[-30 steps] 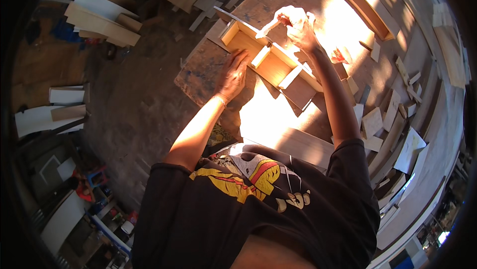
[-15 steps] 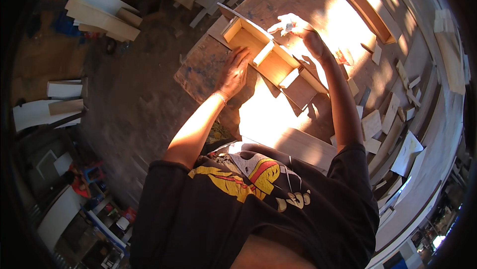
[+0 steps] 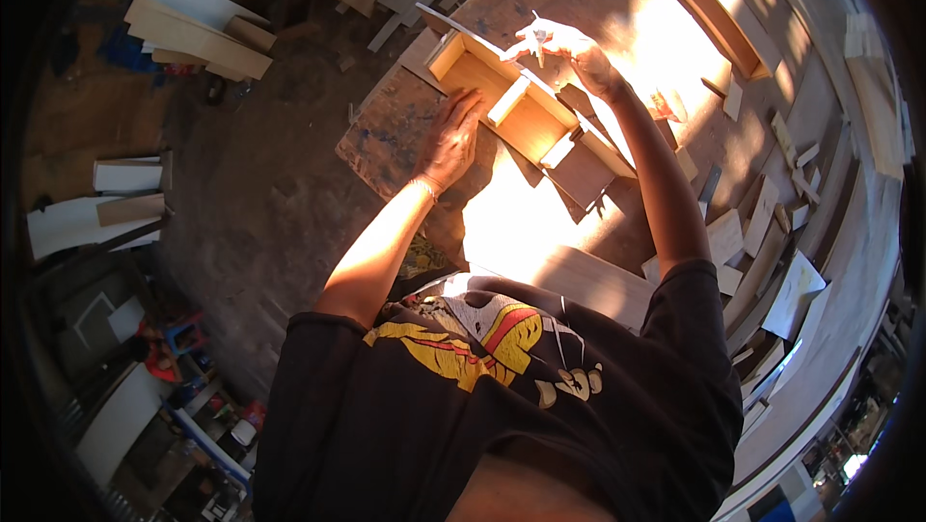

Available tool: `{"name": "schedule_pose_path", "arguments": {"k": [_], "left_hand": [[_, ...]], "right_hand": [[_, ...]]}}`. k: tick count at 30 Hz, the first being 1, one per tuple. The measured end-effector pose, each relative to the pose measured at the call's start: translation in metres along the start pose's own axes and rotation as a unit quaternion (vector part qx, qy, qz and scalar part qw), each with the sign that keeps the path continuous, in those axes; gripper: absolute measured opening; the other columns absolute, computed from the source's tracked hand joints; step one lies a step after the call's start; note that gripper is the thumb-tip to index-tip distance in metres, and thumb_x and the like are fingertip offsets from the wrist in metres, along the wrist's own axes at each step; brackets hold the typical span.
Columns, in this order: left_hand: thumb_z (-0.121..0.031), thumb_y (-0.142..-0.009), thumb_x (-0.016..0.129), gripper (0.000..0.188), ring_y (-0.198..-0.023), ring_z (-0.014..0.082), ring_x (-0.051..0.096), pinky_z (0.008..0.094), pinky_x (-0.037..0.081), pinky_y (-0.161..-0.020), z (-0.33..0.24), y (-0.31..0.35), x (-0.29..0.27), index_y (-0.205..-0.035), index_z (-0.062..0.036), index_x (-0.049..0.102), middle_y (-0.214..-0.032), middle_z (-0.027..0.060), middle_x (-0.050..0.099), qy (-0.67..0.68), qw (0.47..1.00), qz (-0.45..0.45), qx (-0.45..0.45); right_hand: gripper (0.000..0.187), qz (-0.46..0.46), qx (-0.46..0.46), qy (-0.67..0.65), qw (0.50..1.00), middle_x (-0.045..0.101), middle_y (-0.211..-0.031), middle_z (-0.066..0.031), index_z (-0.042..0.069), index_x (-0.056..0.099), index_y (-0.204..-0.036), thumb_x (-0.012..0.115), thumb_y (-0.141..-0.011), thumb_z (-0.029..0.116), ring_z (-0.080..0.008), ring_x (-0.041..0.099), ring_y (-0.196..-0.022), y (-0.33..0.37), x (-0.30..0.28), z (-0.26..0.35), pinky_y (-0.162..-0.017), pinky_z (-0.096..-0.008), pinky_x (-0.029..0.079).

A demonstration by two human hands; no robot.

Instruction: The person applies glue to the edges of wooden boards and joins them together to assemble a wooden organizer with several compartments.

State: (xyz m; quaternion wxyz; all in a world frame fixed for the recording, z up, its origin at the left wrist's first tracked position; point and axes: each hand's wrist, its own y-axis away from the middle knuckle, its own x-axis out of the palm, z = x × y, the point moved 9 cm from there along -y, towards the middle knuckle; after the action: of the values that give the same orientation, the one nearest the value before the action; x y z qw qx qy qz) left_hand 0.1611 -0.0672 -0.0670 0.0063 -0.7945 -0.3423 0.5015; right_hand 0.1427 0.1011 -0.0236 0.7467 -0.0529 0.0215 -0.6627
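Observation:
A small wooden box [image 3: 527, 126] with an open top and a divider across it lies at an angle on the worn worktable [image 3: 371, 141]. My left hand [image 3: 451, 141] is at its near left edge, with the fingers reaching over the side and holding it. Above the far wall of the box, my right hand [image 3: 569, 47] is closed around a small pale object [image 3: 540, 37] with a thin pointed tip, perhaps a little glue tube; the fingers hide most of it. A darker flat board [image 3: 583, 175] sits against the right end of the box.
A long wooden trough-like piece [image 3: 709, 6] lies at the far right of the table. Several wood offcuts [image 3: 723, 235] are scattered on the right. Stacked boards [image 3: 198, 25] stand at the far left. Bright sunlight washes out part of the tabletop.
My right hand has shifted slightly left and away from me along the box's far wall, turning the small object so its tip shows. The left hand and the box have hardly moved.

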Motion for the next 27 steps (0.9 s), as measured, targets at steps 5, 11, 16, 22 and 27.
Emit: {"name": "schedule_pose_path", "arguments": {"k": [5,11,16,22,27], "left_hand": [[-0.001,-0.086,0.046,0.027,-0.119,0.0288,0.042,0.0367,0.038,-0.099,0.000,0.001,0.001,-0.111,0.0010,0.054,-0.123,0.0102,0.049,-0.013,1.000,0.004,0.001],[-0.001,-0.086,0.046,0.028,-0.120,0.0287,0.041,0.0364,0.037,-0.099,-0.001,0.000,0.001,-0.113,0.0006,0.053,-0.122,0.0104,0.048,-0.019,1.000,0.007,0.005],[-0.001,-0.086,0.046,0.028,-0.119,0.0293,0.041,0.0364,0.037,-0.099,-0.003,-0.001,0.001,-0.113,0.0004,0.053,-0.123,0.0107,0.048,-0.011,1.000,0.009,0.004],[0.000,-0.085,0.046,0.029,-0.120,0.0290,0.041,0.0364,0.037,-0.099,0.001,0.002,0.002,-0.113,0.0001,0.053,-0.123,0.0105,0.048,-0.005,1.000,0.009,-0.001],[-0.001,-0.085,0.045,0.029,-0.120,0.0287,0.041,0.0367,0.036,-0.100,-0.003,-0.001,0.002,-0.113,0.0002,0.053,-0.123,0.0103,0.048,-0.016,1.000,0.013,0.001]], "right_hand": [[0.008,0.009,0.033,-0.033,0.999,0.054,-0.081,-0.0080,0.007,0.044,-0.071,0.042,-0.075,0.014,-0.0227,0.058,-0.095,0.005,0.002,-0.006,-0.092,-0.0318,0.032],[0.026,-0.036,0.128,-0.012,0.991,0.057,-0.086,-0.0062,0.001,0.051,-0.097,0.043,-0.077,0.017,-0.0143,0.052,-0.085,0.036,-0.007,-0.023,-0.080,-0.0262,0.039],[0.037,-0.005,0.128,-0.052,0.990,0.063,-0.094,-0.0141,-0.003,0.053,-0.107,0.044,-0.079,0.019,-0.0148,0.053,-0.081,0.060,-0.017,-0.042,-0.076,-0.0260,0.041],[0.017,-0.132,0.092,-0.078,0.984,0.049,-0.074,0.0000,0.006,0.053,-0.083,0.043,-0.077,0.019,-0.0072,0.044,-0.068,0.064,-0.020,-0.017,-0.064,-0.0239,0.038],[0.012,-0.097,0.082,-0.044,0.991,0.044,-0.074,0.0027,0.008,0.050,-0.082,0.041,-0.077,0.016,-0.0074,0.040,-0.068,0.048,-0.014,-0.016,-0.061,-0.0225,0.035]]}}
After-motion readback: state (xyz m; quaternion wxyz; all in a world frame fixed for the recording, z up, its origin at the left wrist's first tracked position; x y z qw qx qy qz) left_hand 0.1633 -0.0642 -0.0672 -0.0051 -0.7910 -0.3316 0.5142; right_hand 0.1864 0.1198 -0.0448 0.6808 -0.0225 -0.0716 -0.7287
